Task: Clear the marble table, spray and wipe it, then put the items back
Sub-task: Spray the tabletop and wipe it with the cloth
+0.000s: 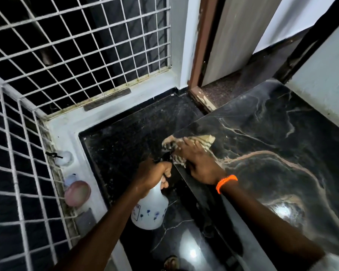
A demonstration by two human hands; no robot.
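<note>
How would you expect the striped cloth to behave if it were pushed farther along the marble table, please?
The striped cloth looks floppy: it lies bunched under the right hand, so it would probably crumple rather than slide flat. It overhangs the marble table edge, so it may drop off there. The glossy marble likely offers little grip.

- Right grip (199,159) presses a striped cloth (186,145) flat on the dark marble table (282,143), at its left edge.
- Left grip (153,175) holds a white spray bottle (150,210) just left of the table.
</note>
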